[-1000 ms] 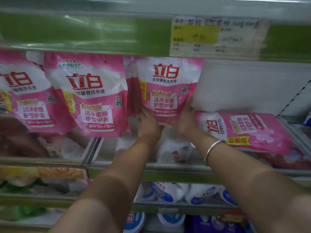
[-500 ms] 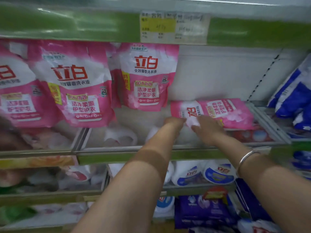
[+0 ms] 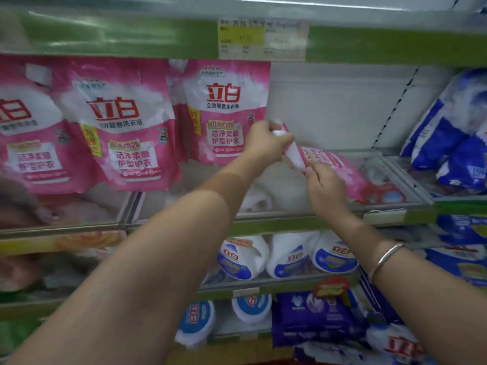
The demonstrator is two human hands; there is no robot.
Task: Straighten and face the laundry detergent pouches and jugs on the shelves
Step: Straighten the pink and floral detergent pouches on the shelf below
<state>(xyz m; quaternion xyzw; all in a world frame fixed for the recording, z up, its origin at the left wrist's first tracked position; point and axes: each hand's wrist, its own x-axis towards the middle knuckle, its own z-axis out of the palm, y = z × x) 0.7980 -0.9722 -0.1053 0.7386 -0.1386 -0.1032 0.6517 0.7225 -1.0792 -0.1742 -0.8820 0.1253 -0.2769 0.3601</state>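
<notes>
Left hand [image 3: 264,143] clutches the top end of the pouch [image 3: 338,162], right hand [image 3: 326,191] pinches just below. Probably floppy, liquid-heavy; sealed edges grip best.

Middle pink pouch [image 3: 226,111]: red brand 立白; below it 全效馨香洗衣液, then 10大功效 and 洁净柔顺 护型护衣; the yellow side strip seems to say 特惠装.
Left pink pouch [image 3: 118,133]: the same 立白, 10大功效, 洁净柔顺 护型护衣.
Tilted pink pouch [image 3: 332,162]: print too blurred to read.
White jugs [image 3: 292,259]: 立白 in red on blue round labels.
Price tag [image 3: 262,39]: on the upper shelf edge, yellow and white, writing not readable.
Bottom right pack [image 3: 403,346]: large red 立白.
</notes>
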